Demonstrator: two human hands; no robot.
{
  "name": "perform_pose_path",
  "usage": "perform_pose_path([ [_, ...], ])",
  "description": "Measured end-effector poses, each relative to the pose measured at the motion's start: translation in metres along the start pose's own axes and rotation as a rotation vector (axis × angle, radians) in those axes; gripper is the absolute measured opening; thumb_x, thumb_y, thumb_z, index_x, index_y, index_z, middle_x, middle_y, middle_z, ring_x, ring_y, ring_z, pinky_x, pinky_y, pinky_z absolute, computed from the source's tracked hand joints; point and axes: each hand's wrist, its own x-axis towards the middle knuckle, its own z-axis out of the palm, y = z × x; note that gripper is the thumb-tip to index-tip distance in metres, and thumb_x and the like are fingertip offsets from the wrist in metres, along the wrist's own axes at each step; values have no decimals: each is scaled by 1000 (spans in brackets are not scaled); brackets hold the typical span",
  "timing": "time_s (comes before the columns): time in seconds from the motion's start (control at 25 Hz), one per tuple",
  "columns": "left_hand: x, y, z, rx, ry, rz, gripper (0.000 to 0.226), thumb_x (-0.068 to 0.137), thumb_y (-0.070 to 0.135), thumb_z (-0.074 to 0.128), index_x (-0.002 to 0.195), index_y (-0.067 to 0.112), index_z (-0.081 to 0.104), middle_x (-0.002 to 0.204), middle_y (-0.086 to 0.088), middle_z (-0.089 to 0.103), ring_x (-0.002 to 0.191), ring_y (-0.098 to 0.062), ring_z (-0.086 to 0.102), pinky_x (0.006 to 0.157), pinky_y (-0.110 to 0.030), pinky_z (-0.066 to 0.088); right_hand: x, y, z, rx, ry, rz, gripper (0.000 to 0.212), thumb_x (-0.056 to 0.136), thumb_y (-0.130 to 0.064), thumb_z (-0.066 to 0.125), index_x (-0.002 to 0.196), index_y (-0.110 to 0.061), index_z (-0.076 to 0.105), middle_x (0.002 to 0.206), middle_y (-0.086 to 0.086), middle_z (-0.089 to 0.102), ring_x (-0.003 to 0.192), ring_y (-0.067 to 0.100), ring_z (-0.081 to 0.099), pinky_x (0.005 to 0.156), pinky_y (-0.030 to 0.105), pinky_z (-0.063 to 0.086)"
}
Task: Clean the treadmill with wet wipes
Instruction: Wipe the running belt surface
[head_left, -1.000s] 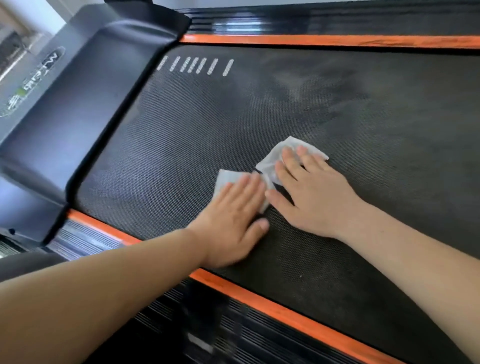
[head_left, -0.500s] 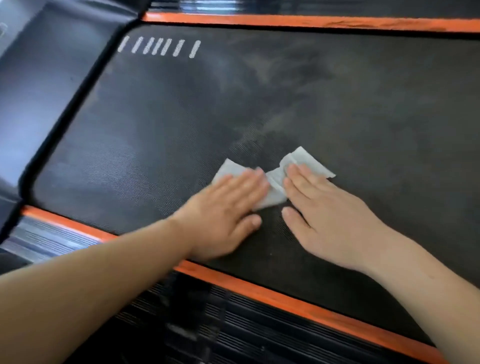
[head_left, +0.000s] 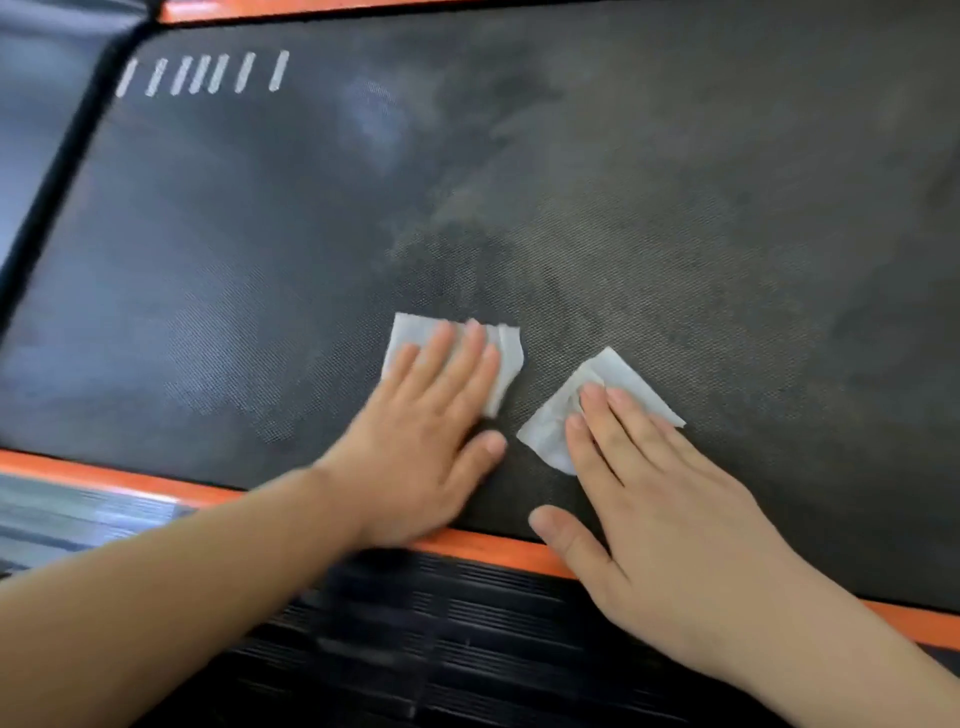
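both hands lie flat on the dark textured treadmill belt (head_left: 571, 208), close to its near edge, each pressing a white wet wipe against the surface. the left hand (head_left: 426, 436) has its fingers spread and laid over the left wipe (head_left: 506, 358), a folded rectangle whose far and right edges show past the fingertips; there is no closed grip here, only an open palm bearing down. the right hand (head_left: 660, 525) is likewise open and flat, its fingertips resting on the near part of the right wipe (head_left: 597, 384), a crumpled piece that sticks out beyond them. the two wipes lie near each other without touching. the right thumb reaches toward the orange strip (head_left: 483, 551) that borders the belt's near edge, with the ribbed black side rail (head_left: 467, 649) just below it. a row of short white stripes (head_left: 208, 75) sits at the belt's far left corner. pale dusty smears mark the belt beyond the wipes.
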Motion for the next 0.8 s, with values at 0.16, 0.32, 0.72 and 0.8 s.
perform_pose_path([
  [0.16, 22, -22, -9, 107, 12, 215, 66, 105, 51, 15, 162, 18, 12, 170, -5, 6, 157, -24, 2, 127, -45, 6, 45, 17, 0, -60, 36, 21, 91, 100, -68, 2, 156, -6, 37, 166, 20, 23, 155, 36, 19, 124, 53, 23],
  [0.32, 54, -62, -18, -27, 30, -293, 79, 93, 62, -2, 162, 23, -6, 170, -1, -12, 156, -24, -13, 127, -49, 0, 110, 42, -16, -88, 59, 42, 91, 94, -68, -3, 161, -15, 27, 170, 13, 14, 157, 34, 9, 127, 51, 11],
  [0.72, 93, -101, -36, 13, 19, -205, 86, 90, 67, -4, 162, 20, -6, 170, 0, -15, 156, -23, -16, 127, -47, -2, 225, 40, -41, 10, 45, 36, 76, 92, -67, -11, 162, -41, 3, 172, -5, -8, 158, 23, -11, 127, 45, -6],
  [0.8, 96, -104, -41, 62, -6, -9, 81, 93, 64, -6, 162, 23, -7, 169, 2, -15, 156, -20, -16, 127, -44, -4, 239, 40, -42, -13, 71, 72, 75, 94, -66, -7, 163, -38, 7, 172, -2, -4, 158, 26, -8, 127, 46, -3],
])
